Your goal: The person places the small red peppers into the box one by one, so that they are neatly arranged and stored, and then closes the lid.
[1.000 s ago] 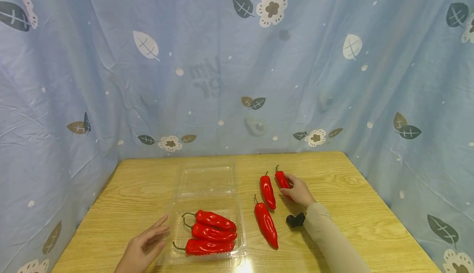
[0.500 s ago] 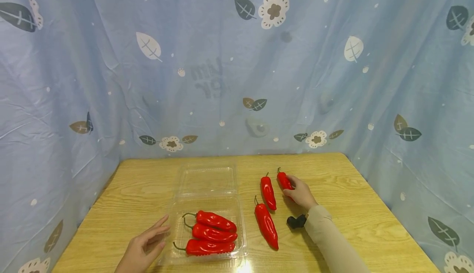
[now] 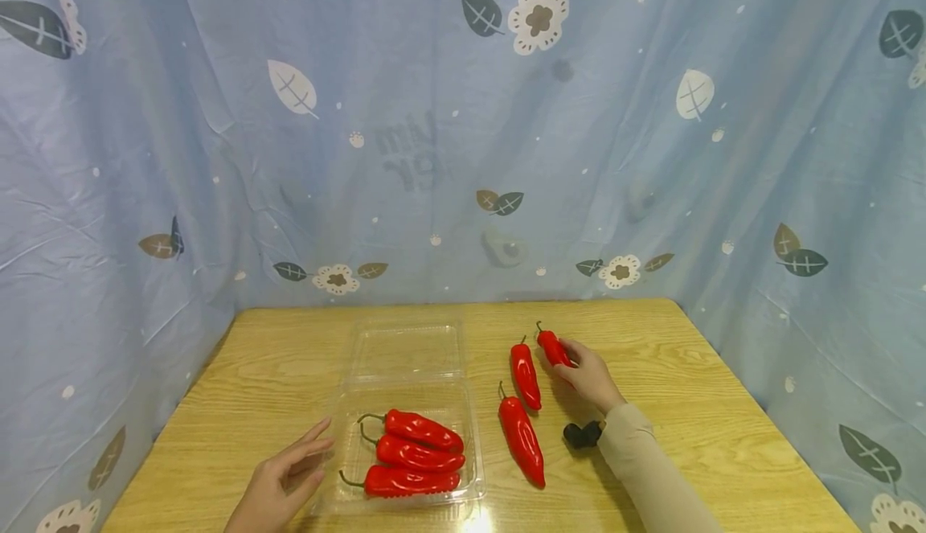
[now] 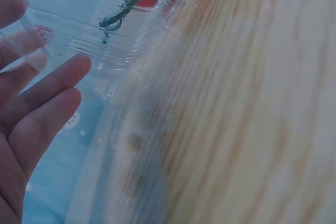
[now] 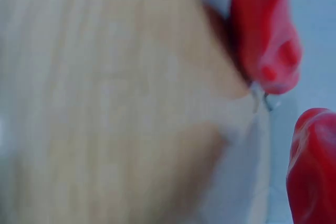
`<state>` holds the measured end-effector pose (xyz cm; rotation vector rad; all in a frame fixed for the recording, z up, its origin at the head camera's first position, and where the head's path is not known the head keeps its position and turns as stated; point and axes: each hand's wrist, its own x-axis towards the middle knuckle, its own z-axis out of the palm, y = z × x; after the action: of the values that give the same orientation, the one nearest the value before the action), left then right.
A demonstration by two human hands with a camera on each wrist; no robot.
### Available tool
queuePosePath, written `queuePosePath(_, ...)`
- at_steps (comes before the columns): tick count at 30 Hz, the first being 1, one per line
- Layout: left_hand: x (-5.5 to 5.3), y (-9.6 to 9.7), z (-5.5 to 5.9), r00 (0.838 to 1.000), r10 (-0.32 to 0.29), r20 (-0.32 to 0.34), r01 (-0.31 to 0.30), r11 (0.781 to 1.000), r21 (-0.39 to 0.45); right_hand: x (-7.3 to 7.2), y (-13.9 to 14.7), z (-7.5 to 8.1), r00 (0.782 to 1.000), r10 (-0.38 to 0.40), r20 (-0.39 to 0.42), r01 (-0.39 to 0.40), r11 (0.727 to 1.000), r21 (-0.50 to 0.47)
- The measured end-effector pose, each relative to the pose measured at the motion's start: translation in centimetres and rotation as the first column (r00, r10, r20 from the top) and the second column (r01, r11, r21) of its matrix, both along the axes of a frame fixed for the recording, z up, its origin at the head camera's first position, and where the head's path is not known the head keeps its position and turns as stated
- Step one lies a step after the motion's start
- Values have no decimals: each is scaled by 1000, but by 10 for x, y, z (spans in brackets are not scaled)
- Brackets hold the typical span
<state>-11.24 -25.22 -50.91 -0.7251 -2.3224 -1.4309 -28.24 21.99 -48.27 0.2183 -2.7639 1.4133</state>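
Note:
At the right of the table, in the head view, my right hand (image 3: 589, 376) grips a red pepper (image 3: 553, 347) from its right side, thumb and fingers around its lower part. Two more red peppers, one far (image 3: 526, 376) and one nearer (image 3: 521, 442), lie to the left of that hand. My left hand (image 3: 278, 481) is at the left edge of a clear plastic clamshell box (image 3: 473, 436), fingers loosely extended. In the left wrist view some fingers (image 4: 58, 80) show through or against the clear wall; contact is unclear. Three red peppers (image 3: 419, 453) lie side by side in the box, green stems leftward.
The box's clear lid (image 3: 407, 352) lies folded back toward the far edge. A black object (image 3: 581, 435) is by the right wrist. A wooden table (image 3: 694, 404) carries everything, and a blue patterned curtain (image 3: 434, 115) hangs around its back and sides.
The pepper in my right hand has shifted slightly, its stem end moving a little to the left since half a second ago. My left hand and the peppers in the box stay put.

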Motion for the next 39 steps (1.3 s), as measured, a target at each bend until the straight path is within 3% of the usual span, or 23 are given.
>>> queuePosePath(6, -1, -1, 0, 1000, -15, 10, 15, 1000, 10, 2, -6, 13, 997, 52, -51, -54, 998, -32)
queuePosePath(14, -2, -2, 0, 999, -16, 38, 16, 1000, 11, 14, -20, 33, 992, 115, -52, -120, 986, -119)
queuePosePath(18, -1, -1, 0, 997, 7, 72, -8, 1000, 15, 20, -26, 39, 988, 141, -68, -149, 981, -128)
queuePosePath(24, -1, -1, -1, 998, 3, 69, -4, 1000, 11, 28, -36, 44, 980, 179, -91, -190, 972, -137)
queuePosePath(35, 0, 0, -2, 996, 17, 85, -17, 1000, -4, 44, -58, 50, 944, 291, -152, -311, 942, -126)
queuePosePath(39, 0, 0, -1, 996, 17, 91, -17, 1000, 1, 51, -66, 54, 931, 337, -137, -356, 923, -144)
